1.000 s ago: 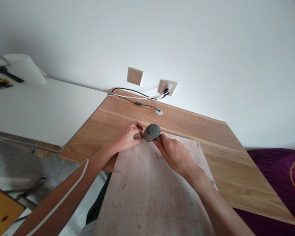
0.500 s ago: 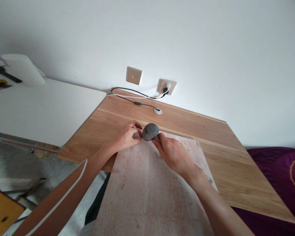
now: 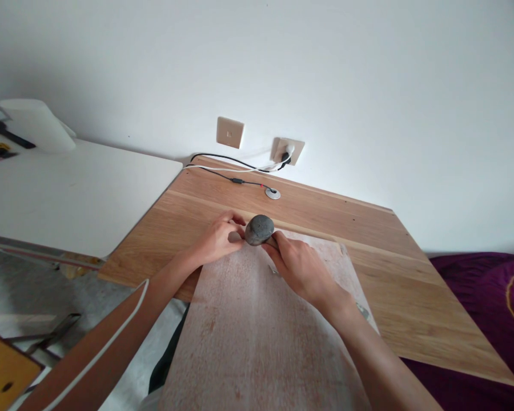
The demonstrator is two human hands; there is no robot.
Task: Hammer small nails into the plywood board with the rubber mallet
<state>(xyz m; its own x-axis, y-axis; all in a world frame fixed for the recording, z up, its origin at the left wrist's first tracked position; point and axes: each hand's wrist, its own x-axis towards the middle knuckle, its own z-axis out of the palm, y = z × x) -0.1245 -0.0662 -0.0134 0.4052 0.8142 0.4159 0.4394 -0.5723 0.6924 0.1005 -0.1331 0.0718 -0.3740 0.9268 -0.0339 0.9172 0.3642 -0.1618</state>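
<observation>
My right hand (image 3: 302,262) is wrapped round the short handle of a mallet (image 3: 259,229) with a round, dark grey head. The head hangs over the far left corner of a worn, pinkish-white board (image 3: 248,331). My left hand (image 3: 220,237) is at that corner, thumb and fingers brought together in a pinch close beside the mallet head. Whatever sits between those fingertips is hidden by the head. The board lies on a wooden tabletop (image 3: 394,291) and stretches toward my body.
Black and white cables run along the back to a wall socket (image 3: 289,151) and a round grommet (image 3: 273,194). On the left stands a white table (image 3: 111,194) with a white roll (image 3: 38,125) and tools. Purple fabric (image 3: 480,291) lies at right. A white cord (image 3: 107,342) crosses my left forearm.
The whole view has shifted very slightly. My hands, the mallet and the board keep practically the same positions relative to one another.
</observation>
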